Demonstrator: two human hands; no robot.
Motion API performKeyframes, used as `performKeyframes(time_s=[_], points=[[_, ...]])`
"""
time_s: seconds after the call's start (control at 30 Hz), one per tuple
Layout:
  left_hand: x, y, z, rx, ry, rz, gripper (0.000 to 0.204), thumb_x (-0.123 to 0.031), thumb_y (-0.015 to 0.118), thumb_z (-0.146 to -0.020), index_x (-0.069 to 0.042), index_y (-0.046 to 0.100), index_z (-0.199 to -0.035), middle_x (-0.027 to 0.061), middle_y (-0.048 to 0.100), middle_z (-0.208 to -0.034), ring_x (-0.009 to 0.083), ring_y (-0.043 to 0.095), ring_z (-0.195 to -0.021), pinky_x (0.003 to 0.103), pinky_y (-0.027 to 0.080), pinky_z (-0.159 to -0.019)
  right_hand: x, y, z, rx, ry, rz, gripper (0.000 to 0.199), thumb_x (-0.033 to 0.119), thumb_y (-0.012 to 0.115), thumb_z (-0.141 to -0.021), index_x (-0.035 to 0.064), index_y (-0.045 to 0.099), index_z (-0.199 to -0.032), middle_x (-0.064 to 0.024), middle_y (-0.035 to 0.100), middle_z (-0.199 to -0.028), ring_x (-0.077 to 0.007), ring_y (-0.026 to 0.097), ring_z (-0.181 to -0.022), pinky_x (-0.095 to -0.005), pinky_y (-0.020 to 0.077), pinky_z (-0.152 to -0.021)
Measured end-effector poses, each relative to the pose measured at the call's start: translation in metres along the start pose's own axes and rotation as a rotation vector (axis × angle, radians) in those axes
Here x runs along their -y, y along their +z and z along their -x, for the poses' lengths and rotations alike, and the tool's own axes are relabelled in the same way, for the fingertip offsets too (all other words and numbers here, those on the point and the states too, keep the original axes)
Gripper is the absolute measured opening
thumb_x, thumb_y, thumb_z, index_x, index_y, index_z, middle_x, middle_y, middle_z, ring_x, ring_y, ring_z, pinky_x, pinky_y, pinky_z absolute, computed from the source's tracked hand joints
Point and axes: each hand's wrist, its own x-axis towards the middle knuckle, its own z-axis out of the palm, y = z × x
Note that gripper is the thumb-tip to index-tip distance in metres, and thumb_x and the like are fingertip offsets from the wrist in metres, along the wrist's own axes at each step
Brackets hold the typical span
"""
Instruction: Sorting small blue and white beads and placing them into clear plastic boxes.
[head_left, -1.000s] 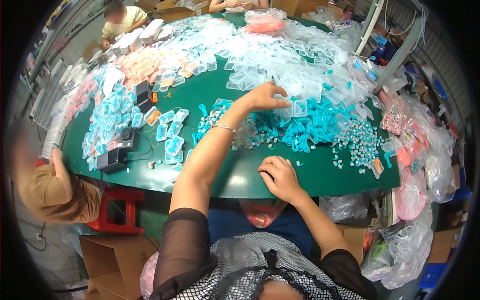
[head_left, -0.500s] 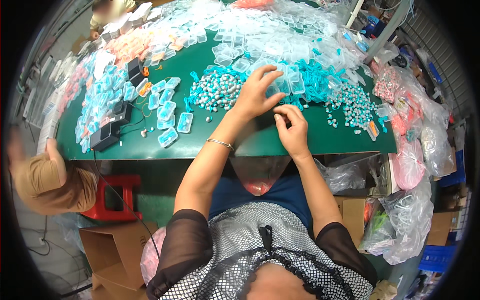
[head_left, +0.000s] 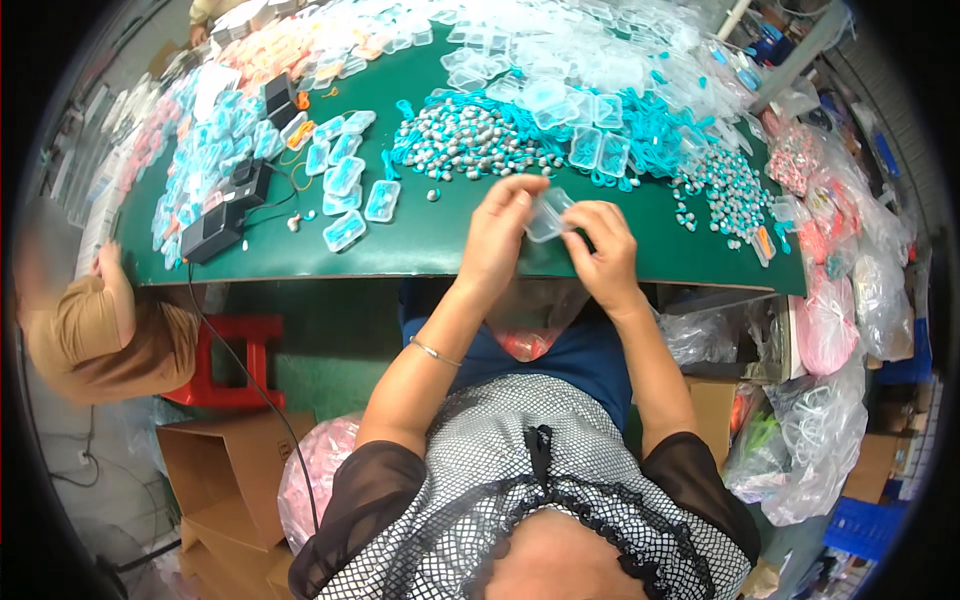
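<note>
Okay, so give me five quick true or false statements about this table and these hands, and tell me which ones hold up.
1. The left hand and right hand are both on a clear plastic box. True.
2. The bracelet is on the right arm. False: it is on the left arm.
3. A heap of small grey and teal pieces lies on the table beyond the hands. True.
4. The table's top is white. False: it is green.
5. The stool on the person's left is blue. False: it is red.
</note>
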Motion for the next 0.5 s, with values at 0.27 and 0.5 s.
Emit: performKeyframes(time_s=[0.27,0.5], points=[[-0.018,-0.029,0.023,-0.031,0.506,-1.259,0.025,-0.001,0.068,-0.079,-0.004,0.065,-0.103,0.0154,0.062,-0.110,0.0355,0.058,-0.104,0.042,0.049,-0.089,-0.009,-0.016,0.008,0.214,-0.052,0.204,0.017,0.003,0.069,-0.076,0.0094,0.066,-0.092,-0.0062,0.064,-0.094,-0.0282,0.061,-0.097,-0.0436,0.0427,-0.088],[-0.039,-0.082,-0.003,-0.263,0.451,-1.699,0.024,-0.002,0.062,-0.080,-0.006,0.065,-0.104,0.0136,0.063,-0.099,0.0352,0.060,-0.092,0.045,0.051,-0.077,0.012,-0.019,0.013,0.199,-0.060,0.245,0.018,0.009,0.073,-0.077,0.0090,0.065,-0.094,-0.0064,0.062,-0.085,-0.0264,0.061,-0.092,-0.0426,0.0408,-0.088]])
